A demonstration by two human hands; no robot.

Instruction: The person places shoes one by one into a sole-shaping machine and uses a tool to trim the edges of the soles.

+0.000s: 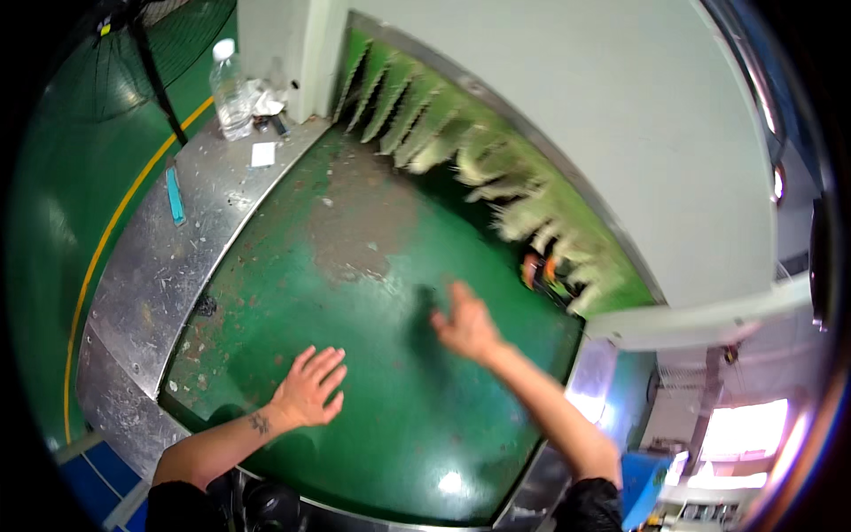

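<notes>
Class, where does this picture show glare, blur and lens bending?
Head view: glare spots the glossy green tabletop near its lower edge; head view: the bare right hand looks blurred, the bare left hand crisper; head view: the silver metal ledge bows outward, and the bright rectangular window is washed out.

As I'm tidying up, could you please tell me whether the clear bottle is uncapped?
No, a white cap tops the clear bottle.

L head fisheye cam, downward
</notes>
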